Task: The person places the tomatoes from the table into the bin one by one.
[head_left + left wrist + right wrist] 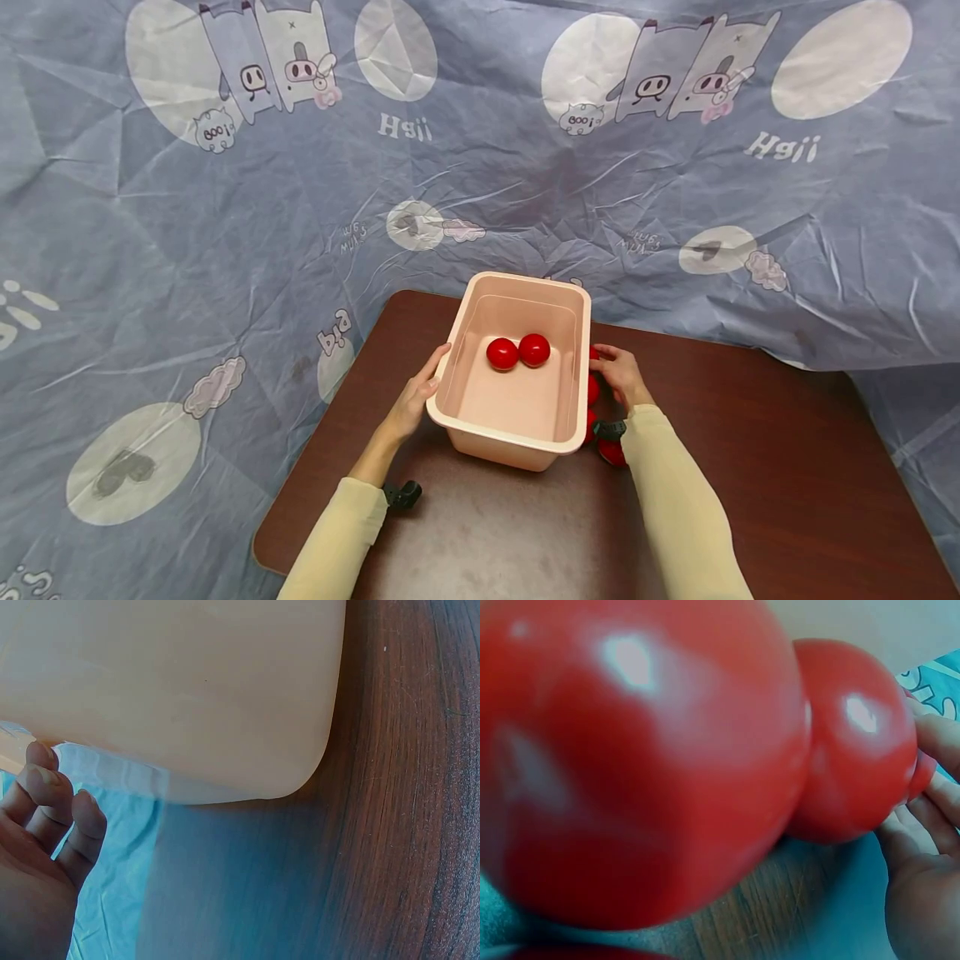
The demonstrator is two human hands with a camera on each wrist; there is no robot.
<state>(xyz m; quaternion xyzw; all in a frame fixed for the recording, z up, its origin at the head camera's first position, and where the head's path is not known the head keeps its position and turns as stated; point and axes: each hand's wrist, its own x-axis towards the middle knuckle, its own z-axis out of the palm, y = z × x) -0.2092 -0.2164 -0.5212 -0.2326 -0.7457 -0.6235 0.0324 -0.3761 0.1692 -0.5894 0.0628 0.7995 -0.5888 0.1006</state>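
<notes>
A pale pink plastic bin (498, 446) holds two glossy red balls (502, 354) side by side on its floor. At the bin's left wall, my left hand (411, 404) grips the rim, with its fingers along the outside. The left wrist view shows the bent fingers (88, 821) close to the bin's outer wall. Several more red balls (855, 742) line the bin's right side, partly hidden by it. My right hand (618, 375) bends its fingers around the farthest ball of that row, which is mostly hidden in the right wrist view.
The bin stands over a dark brown wooden table (750, 450). Behind and to the left hangs a blue-grey cloth (480, 183) with cartoon prints. One red ball (612, 451) lies beneath my right wrist, nearest to me. Each wrist wears a black camera strap (403, 495).
</notes>
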